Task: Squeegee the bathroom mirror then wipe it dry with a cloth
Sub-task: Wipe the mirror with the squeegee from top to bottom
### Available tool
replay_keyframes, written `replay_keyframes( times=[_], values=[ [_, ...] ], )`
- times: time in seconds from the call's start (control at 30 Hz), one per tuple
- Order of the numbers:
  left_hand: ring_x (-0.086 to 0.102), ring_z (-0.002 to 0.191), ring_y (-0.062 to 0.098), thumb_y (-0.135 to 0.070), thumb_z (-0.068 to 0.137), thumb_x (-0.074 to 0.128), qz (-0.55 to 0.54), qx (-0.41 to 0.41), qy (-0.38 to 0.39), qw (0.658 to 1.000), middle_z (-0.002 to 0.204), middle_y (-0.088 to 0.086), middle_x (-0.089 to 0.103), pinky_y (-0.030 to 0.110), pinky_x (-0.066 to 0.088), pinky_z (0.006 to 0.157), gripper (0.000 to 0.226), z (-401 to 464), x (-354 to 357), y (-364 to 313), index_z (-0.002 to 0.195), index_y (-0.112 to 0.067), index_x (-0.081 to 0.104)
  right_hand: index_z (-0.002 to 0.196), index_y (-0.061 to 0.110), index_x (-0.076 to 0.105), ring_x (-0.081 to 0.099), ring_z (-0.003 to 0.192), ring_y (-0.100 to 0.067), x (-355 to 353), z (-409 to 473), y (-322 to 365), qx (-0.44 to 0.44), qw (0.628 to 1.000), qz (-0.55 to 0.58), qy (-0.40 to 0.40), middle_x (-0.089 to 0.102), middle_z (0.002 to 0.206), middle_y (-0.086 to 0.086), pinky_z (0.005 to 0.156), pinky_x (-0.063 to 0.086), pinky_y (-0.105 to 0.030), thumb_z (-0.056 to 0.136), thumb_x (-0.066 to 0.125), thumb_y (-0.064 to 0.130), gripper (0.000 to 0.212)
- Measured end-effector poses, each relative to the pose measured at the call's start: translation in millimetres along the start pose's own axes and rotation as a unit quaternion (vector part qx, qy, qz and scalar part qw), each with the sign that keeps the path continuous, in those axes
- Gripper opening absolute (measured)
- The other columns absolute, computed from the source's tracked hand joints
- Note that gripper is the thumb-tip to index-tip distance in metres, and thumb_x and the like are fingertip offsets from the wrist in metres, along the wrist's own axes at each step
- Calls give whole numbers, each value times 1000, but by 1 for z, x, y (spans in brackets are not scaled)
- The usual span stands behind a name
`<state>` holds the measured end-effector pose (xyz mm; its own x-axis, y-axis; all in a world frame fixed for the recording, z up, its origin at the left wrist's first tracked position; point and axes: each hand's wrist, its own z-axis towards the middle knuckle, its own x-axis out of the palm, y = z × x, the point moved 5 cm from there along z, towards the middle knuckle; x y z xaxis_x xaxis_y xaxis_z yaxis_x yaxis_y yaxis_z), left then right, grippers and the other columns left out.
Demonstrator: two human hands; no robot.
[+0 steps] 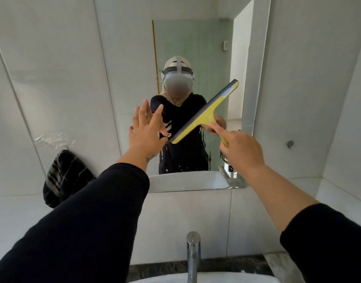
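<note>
Squeegee (206,111) in play at the bathroom mirror (196,48), its yellow blade slanted across the lower middle of the glass; the right hand (239,148) grips the handle, forefinger laid along it; the left hand (146,127) is spread wide and holds nothing, fingertips near the blade's lower end, whether touching it or the glass is unclear; the squeegee pass looks to be under way, the drying not yet begun; a dark striped cloth (65,176) hangs on the wall left of the mirror, well apart from both hands; a tap (192,254) stands below.
</note>
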<state>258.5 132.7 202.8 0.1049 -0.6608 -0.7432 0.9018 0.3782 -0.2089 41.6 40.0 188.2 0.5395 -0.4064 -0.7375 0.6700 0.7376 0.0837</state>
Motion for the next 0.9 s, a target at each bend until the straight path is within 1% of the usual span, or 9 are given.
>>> replay_keyframes(
  times=[0.2, 0.3, 0.43, 0.5, 0.6, 0.7, 0.83, 0.87, 0.9],
  values=[
    [-10, 145, 31, -29, 83, 70, -7, -5, 9, 1000, 157, -1, -20, 60, 37, 104, 94, 2, 1, 2, 150, -42, 4, 146, 44, 26, 51, 61, -22, 9, -8, -5, 31, 998, 63, -7, 57, 72, -9, 55, 39, -32, 98, 44, 17, 58],
    [-10, 145, 31, -28, 83, 71, -3, -13, 25, 1000, 157, -3, -22, 58, 43, 99, 96, 2, 0, 2, 149, -43, 2, 146, 42, 28, 46, 58, -20, 13, -16, -11, 60, 994, 90, -23, 50, 66, -7, 54, 36, -31, 96, 46, 16, 58],
    [-11, 145, 32, -27, 83, 72, -4, -13, 45, 999, 157, -2, -24, 59, 40, 99, 99, 2, -2, 2, 150, -43, 1, 145, 41, 30, 39, 54, -16, 14, -20, -15, 79, 989, 117, -35, 37, 57, 1, 52, 32, -28, 96, 47, 15, 59],
    [-12, 145, 32, -26, 83, 72, 0, -16, 54, 998, 157, -1, -25, 60, 37, 101, 100, 2, -3, 1, 149, -44, 0, 145, 40, 30, 39, 54, -15, 16, -21, -14, 90, 986, 133, -40, 35, 56, 4, 56, 35, -28, 96, 47, 15, 58],
    [-11, 145, 33, -27, 83, 72, 5, -11, 61, 998, 157, 2, -23, 62, 34, 105, 101, 2, -4, -1, 150, -43, -2, 145, 39, 33, 37, 54, -14, 22, -26, -17, 125, 978, 158, -49, 34, 54, 5, 58, 36, -28, 95, 48, 13, 58],
    [-11, 145, 34, -28, 84, 71, 2, -10, 64, 998, 158, 4, -21, 61, 34, 106, 99, 1, -5, -3, 150, -41, -1, 143, 39, 36, 43, 61, -21, 28, -33, -26, 167, 967, 186, -48, 40, 57, -1, 59, 36, -28, 93, 47, 12, 58],
    [-13, 146, 33, -29, 85, 69, -3, -16, 60, 998, 158, 4, -20, 60, 37, 103, 95, -2, -6, -5, 150, -41, 0, 143, 37, 38, 42, 57, -17, 37, -42, -27, 200, 951, 232, -45, 43, 59, -2, 49, 35, -24, 95, 45, 11, 55],
    [-14, 145, 33, -29, 85, 68, -5, -17, 59, 998, 158, 4, -20, 60, 36, 103, 95, -3, -6, -5, 150, -41, 1, 143, 37, 39, 41, 54, -15, 39, -44, -25, 210, 945, 244, -47, 42, 58, -1, 47, 37, -23, 94, 45, 11, 55],
    [-15, 145, 33, -29, 86, 68, -8, -18, 60, 998, 158, 4, -21, 60, 35, 103, 95, -3, -5, -6, 150, -41, 0, 143, 36, 39, 42, 52, -16, 41, -46, -23, 223, 938, 262, -49, 43, 57, 0, 46, 43, -26, 94, 44, 10, 56]
  ],
)
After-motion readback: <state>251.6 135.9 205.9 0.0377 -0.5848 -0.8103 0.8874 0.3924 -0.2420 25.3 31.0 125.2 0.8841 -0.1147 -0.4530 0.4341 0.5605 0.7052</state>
